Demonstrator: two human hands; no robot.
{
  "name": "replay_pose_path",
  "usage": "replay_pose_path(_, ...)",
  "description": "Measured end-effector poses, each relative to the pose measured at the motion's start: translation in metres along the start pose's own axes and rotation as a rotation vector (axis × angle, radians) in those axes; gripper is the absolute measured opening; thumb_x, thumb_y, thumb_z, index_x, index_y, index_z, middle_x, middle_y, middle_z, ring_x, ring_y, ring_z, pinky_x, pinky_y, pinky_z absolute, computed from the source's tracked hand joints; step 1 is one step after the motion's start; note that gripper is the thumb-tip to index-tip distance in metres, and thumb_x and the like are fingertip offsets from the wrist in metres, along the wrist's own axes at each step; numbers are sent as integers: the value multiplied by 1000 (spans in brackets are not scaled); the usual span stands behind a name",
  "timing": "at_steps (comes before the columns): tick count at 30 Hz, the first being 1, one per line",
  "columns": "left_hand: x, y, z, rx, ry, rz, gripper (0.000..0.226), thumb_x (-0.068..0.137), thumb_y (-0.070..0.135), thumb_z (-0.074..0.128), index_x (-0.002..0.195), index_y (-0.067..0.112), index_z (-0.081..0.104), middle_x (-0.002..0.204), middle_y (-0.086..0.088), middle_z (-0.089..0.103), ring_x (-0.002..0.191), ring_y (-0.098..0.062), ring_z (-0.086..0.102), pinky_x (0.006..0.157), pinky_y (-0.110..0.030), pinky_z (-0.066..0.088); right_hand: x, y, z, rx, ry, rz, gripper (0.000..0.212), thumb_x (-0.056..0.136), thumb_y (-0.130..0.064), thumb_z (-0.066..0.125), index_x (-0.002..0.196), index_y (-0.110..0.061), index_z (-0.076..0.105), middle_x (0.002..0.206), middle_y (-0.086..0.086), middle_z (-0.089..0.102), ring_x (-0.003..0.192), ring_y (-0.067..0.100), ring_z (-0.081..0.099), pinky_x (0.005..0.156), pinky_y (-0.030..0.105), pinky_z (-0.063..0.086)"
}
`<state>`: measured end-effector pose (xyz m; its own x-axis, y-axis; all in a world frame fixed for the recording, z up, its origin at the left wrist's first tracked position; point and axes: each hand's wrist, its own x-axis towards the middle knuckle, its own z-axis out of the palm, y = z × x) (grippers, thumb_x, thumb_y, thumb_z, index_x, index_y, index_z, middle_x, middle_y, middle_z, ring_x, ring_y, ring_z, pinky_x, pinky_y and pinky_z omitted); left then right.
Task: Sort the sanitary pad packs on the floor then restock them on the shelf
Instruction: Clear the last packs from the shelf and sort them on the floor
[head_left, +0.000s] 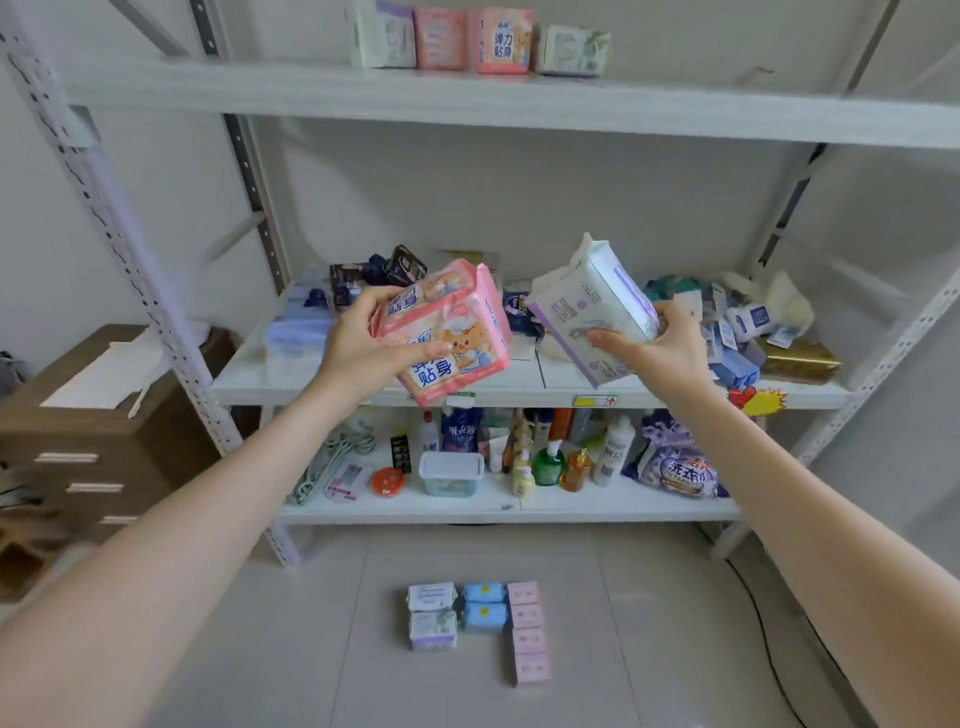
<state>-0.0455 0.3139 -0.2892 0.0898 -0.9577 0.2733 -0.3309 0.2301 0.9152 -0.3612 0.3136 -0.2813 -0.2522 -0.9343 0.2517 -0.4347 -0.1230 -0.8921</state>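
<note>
My left hand (363, 343) grips a pink pad pack with a bear print (452, 332), raised in front of the middle shelf. My right hand (660, 353) grips a white and purple pad pack (592, 306) beside it, tilted. On the floor below lie sorted packs in columns: two white-purple packs (432, 616), two blue packs (484, 605) and several pink packs (529, 631). The top shelf (260, 88) carries a row of packs (478, 41), white ones and pink ones.
The middle shelf (275, 379) holds dark packs at the back and a heap of blue and white packets at the right. The bottom shelf carries bottles, a tub and a detergent bag. A brown drawer cabinet (93, 441) stands at the left. A black cable runs along the floor at the right.
</note>
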Motion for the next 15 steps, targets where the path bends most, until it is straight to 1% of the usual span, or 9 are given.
replay_pose_path(3,-36,-30,15,41,-44,-80,77,50,34,95,115,33,54,108,14,64,99,-8,64,83,-34,56,-34,42,-2,-27,-43,59,69,59,-44,88,112,-19,52,103,-3,63,87,11,64,62,28,57)
replay_pose_path(5,-59,-49,26,40,-57,-130,75,49,30,96,112,35,55,103,16,65,94,-5,65,76,-28,57,-54,70,-4,-57,-54,105,66,58,-43,89,109,-20,53,103,-3,64,87,11,64,65,31,57)
replay_pose_path(7,-81,-67,37,45,-69,-173,73,48,27,96,108,37,56,99,17,66,90,0,65,65,-18,55,-73,97,-4,-96,-76,142,63,58,-40,90,107,-20,55,102,-2,64,88,13,64,69,33,56)
replay_pose_path(8,-91,-76,43,51,-77,-196,73,49,25,96,108,37,56,99,17,66,91,-1,66,65,-19,54,-81,110,-3,-119,-93,150,61,58,-39,90,105,-20,55,101,-2,64,88,13,64,70,33,55)
replay_pose_path(10,-110,-94,54,55,-96,-251,74,50,22,96,111,32,56,104,12,67,96,-9,66,78,-30,56,-97,134,-3,-140,-129,166,58,57,-36,91,101,-22,56,99,-3,64,87,12,63,68,28,52)
replay_pose_path(11,-119,-102,59,60,-103,-280,76,50,21,96,114,30,56,106,10,67,98,-11,66,83,-34,56,-105,145,-3,-142,-147,175,56,57,-35,91,99,-24,56,98,-5,63,86,8,62,65,24,49)
replay_pose_path(12,-129,-110,64,64,-108,-306,77,50,21,96,115,28,56,107,9,67,99,-11,66,84,-34,55,-112,155,-4,-143,-165,186,55,56,-35,91,98,-26,55,97,-7,63,84,3,61,62,20,46)
replay_pose_path(13,-138,-117,69,65,-110,-327,77,50,21,96,115,28,56,107,10,66,98,-10,66,83,-32,55,-118,165,-4,-146,-181,200,55,56,-35,91,97,-28,55,96,-10,63,83,0,60,60,17,44)
replay_pose_path(15,-156,-129,77,59,-116,-365,75,51,19,96,113,29,57,104,13,67,96,-6,66,75,-23,54,-130,184,-3,-156,-210,235,55,55,-38,91,96,-30,54,96,-13,62,84,-2,59,59,16,42)
